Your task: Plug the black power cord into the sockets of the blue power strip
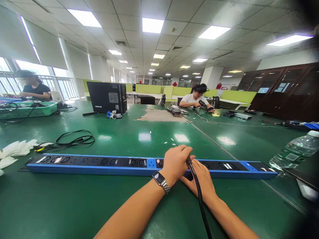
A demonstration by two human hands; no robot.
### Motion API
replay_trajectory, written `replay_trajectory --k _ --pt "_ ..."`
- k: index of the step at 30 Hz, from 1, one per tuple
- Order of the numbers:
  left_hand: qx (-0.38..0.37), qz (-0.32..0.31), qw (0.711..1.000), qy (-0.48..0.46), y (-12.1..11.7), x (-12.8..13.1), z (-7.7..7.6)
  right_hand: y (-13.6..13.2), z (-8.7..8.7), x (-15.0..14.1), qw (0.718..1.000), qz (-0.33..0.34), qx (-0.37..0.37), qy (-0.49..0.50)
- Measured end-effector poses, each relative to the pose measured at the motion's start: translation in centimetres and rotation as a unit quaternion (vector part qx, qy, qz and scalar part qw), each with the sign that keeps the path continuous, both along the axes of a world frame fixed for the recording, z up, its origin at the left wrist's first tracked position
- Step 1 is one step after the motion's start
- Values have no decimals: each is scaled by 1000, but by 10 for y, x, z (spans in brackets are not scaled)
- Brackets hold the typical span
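A long blue power strip with black sockets lies across the green table in front of me. My left hand, with a watch on its wrist, is closed around the end of a thick black power cord above the middle of the strip. Its fingers hide the plug end. From there the cord runs down toward me between my forearms. Close beside it, my right hand lies over the strip, its fingers across the top and its thumb at the near side.
A coiled black cable and white gloves lie at left. Behind them stand a green basket and a black computer case. A water bottle is at the strip's right end. Two people sit across the table.
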State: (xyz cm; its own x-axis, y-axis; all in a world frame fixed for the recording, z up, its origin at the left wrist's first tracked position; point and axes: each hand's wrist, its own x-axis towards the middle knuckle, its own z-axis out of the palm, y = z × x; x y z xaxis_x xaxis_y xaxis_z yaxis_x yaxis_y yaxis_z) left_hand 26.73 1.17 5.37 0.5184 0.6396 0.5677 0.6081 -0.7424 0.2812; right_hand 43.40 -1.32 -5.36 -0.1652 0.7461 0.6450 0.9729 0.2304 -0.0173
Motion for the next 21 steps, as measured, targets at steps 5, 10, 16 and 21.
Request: replay_trajectory --k 5,10,16,21 --pt "-32 35 991 -123 15 -66 13 -2 1 -1 1000 -16 -8 -10" --pt "-161 2 984 -82 22 -134 -24 -1 -1 0 1000 -20 -13 -9" --pt "-134 -34 989 -48 17 -126 -39 -2 0 -1 1000 -21 -19 -10" --pt "-122 -19 990 -63 15 -119 -41 -3 0 0 1000 -18 -16 -11"
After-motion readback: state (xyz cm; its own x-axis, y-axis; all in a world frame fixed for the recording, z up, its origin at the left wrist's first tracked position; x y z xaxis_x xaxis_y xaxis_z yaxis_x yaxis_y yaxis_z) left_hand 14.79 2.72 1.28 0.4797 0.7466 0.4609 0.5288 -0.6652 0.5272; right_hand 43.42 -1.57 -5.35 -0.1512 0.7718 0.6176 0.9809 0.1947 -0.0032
